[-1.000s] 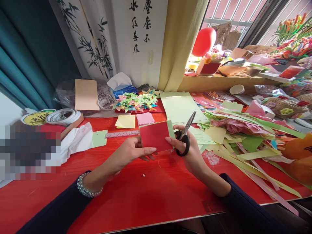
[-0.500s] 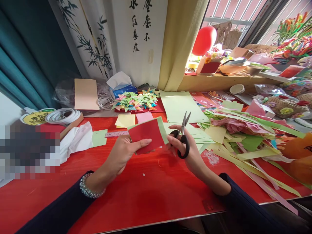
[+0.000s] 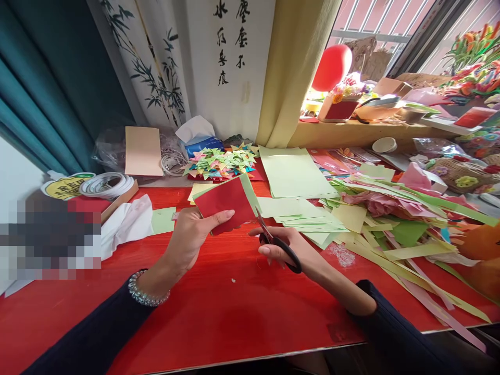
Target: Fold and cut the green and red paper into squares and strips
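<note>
My left hand (image 3: 195,237) pinches a red square card (image 3: 230,205) together with green paper (image 3: 251,191) behind it, the thumb flat on the red face. A green margin shows along the top and right edges. My right hand (image 3: 287,245) has its fingers in the black handles of a pair of scissors (image 3: 267,230). The blades point up and left, their tips at the lower right edge of the green paper. Whether they have cut into it I cannot tell. A small white scrap (image 3: 233,280) lies on the red table (image 3: 219,312) below.
Green sheets (image 3: 300,213) lie behind my right hand, with a larger pale green stack (image 3: 295,172) beyond. Paper strips (image 3: 406,250) heap up at the right. Folded paper pieces (image 3: 222,161) pile at the back; a white tissue (image 3: 128,224) lies left.
The scissors have swung from pointing up to pointing left, and their tips have come to the green paper's edge. My left hand has tilted the red card and moved it slightly left.
</note>
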`<state>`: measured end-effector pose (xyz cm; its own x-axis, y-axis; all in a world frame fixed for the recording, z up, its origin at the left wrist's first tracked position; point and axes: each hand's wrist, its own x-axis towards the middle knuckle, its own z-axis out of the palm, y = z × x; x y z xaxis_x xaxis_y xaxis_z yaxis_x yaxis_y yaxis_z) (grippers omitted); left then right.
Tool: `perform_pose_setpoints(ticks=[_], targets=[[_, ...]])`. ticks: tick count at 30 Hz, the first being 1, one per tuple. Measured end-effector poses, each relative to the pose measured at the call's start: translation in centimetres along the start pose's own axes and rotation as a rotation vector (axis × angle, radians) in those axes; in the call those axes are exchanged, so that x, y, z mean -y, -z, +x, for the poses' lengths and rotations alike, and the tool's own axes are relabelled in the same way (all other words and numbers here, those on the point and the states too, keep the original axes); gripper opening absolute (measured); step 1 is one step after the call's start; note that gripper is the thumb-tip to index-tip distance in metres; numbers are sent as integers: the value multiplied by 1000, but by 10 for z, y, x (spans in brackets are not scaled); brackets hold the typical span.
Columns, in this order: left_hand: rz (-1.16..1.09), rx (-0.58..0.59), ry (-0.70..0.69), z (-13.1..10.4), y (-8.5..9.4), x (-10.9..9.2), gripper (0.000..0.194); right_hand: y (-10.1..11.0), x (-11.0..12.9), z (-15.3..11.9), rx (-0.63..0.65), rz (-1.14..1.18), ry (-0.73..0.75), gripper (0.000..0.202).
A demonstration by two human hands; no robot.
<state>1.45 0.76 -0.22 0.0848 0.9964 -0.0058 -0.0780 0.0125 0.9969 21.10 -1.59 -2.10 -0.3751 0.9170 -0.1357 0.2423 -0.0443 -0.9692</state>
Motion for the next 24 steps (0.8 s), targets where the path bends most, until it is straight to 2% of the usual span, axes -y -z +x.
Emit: perform_pose_setpoints(ticks=[12, 17, 24], targets=[[-43, 16, 18, -1, -4, 3, 10, 0, 0, 0, 21, 22, -16, 43], [-59, 23, 22, -1, -5, 1, 8, 0, 0, 0, -11, -11, -19, 40], [45, -26, 30, -1, -2, 2, 5, -3, -1, -1, -34, 25, 8, 35]])
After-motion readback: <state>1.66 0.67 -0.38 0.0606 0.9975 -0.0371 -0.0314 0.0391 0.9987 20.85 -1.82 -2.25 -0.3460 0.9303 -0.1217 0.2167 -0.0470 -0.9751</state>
